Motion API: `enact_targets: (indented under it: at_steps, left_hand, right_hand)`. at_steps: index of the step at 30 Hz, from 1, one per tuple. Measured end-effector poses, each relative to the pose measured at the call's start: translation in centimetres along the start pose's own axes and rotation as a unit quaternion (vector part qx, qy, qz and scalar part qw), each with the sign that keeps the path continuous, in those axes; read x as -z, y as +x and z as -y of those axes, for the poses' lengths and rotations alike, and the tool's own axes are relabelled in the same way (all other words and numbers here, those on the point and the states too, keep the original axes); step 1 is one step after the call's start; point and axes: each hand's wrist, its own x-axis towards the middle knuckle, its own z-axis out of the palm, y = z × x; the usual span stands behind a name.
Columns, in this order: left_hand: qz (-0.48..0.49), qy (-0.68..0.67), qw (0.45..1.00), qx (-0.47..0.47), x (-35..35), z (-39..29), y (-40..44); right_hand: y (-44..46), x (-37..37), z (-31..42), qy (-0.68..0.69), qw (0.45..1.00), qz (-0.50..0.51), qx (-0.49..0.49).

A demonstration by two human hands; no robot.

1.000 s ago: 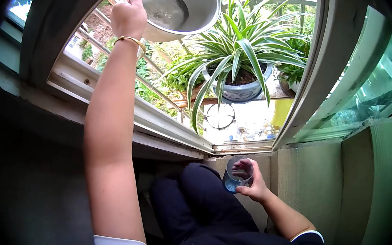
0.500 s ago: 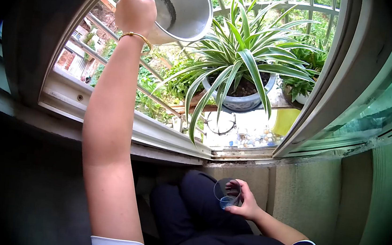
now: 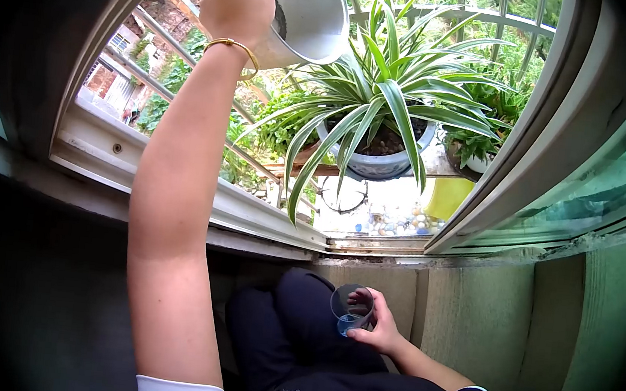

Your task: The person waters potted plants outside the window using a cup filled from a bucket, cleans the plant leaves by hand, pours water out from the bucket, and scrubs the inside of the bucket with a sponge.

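My left hand [image 3: 237,6] reaches up through the open window, closed on the side of a silvery metal pot [image 3: 313,22]. The fist covers any handle. Tilted, the pot faces its mouth toward the right, and a dark patch shows inside it; its top runs out of view. Just right of it, a spider plant [image 3: 387,71] with striped leaves grows in a pale blue flowerpot [image 3: 385,166]. Low down, near my knees, my right hand [image 3: 382,326] is wrapped round a clear drinking glass [image 3: 351,308] with a bluish bottom.
A white window frame [image 3: 128,157] surrounds the opening, with metal bars [image 3: 146,85] beyond it. Another leafy plant [image 3: 476,140] stands behind the spider plant. Under the flowerpot are pebbles [image 3: 408,223] and a yellow object [image 3: 448,196]. A glass pane [image 3: 576,198] is at the right.
My left hand and the metal pot have moved slightly up and right, and the pot's mouth has turned further right. The glass remains in my right hand; the whole view has shifted a little.
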Motion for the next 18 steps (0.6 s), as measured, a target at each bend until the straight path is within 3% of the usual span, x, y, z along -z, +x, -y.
enact_targets:
  at_steps: [1,4,6,9,15,18]
  left_hand:
    - [-0.108,0.064,0.991,-0.054,0.1,-0.5,-0.4]
    - [-0.003,-0.007,1.000,-0.025,0.3,-0.9,0.3]
    - [-0.065,-0.177,0.975,0.121,-0.3,-1.5,0.7]
    - [-0.010,-0.151,0.977,0.147,-0.7,-2.1,0.6]
    - [-0.028,-0.141,0.986,0.082,-1.9,-2.4,0.2]
    - [-0.008,-0.108,0.988,0.113,-1.9,-2.8,0.1]
  right_hand:
    - [0.0,0.0,0.0,0.001,1.000,0.000,0.002]
    - [0.0,0.0,-0.2,-0.005,1.000,0.001,0.003]
    - [0.0,0.1,-0.3,-0.006,1.000,0.003,0.001]
    - [0.0,0.0,0.0,-0.009,1.000,0.002,-0.003]
    - [0.0,0.0,0.1,-0.013,1.000,0.004,-0.002]
    - [0.0,0.0,0.0,-0.015,1.000,0.003,-0.001]
